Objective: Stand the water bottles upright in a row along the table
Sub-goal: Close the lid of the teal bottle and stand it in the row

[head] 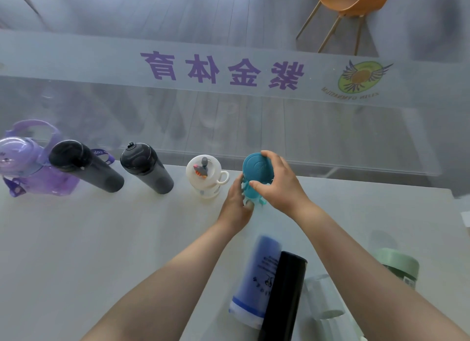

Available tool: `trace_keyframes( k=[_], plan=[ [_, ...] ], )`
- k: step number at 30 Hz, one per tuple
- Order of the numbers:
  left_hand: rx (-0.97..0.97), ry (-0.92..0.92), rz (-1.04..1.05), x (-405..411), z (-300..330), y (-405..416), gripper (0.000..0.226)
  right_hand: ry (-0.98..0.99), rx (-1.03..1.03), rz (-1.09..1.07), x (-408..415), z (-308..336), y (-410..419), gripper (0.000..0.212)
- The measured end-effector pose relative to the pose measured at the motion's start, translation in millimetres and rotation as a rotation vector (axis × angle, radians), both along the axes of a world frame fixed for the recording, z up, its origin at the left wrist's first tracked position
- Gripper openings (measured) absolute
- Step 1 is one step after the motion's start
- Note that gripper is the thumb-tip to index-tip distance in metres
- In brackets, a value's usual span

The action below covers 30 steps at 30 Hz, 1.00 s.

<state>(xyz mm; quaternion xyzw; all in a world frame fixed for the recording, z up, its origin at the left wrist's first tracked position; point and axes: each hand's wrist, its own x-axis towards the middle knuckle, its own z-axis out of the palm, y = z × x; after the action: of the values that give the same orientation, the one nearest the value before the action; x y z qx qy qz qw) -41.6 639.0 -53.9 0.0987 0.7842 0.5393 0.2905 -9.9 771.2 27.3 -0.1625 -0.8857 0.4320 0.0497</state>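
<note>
Nearest the viewer, three bottles lie flat: a blue bottle (256, 277), a black bottle (282, 297) and a green-capped bottle (396, 264). Beyond them lies open tabletop (101, 239). Farther on, the left hand (237, 201) and right hand (278, 181) each have a closed grip on the teal bottle (256, 168), upright near the far edge. Left of it stand four upright bottles: white (206, 175), two dark, then purple.

Gym lobby: glass wall (229, 127) with sports lettering (221, 70), winged logo (362, 79).
</note>
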Motion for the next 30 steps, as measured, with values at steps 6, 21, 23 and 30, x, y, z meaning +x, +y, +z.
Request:
trace_keyframes(
  k=[6,21,23,30],
  plan=[
    [-0.031,0.000,-0.008,3.7,1.0,-0.7,0.081,0.022,-0.017,0.021,2.0,-5.2,5.8,0.068],
    [-0.161,0.020,-0.058,8.8,12.9,-10.5,0.084,-0.052,0.011,0.072,15.6,-8.1,9.7,0.086],
    [-0.166,0.030,-0.075,12.9,14.3,-15.1,0.081,-0.058,0.009,0.034,23.7,-4.8,10.5,0.086],
    [-0.206,0.070,-0.117,37.3,14.2,-31.9,0.065,-0.105,0.027,-0.087,77.5,-1.6,8.3,0.068]
  ],
)
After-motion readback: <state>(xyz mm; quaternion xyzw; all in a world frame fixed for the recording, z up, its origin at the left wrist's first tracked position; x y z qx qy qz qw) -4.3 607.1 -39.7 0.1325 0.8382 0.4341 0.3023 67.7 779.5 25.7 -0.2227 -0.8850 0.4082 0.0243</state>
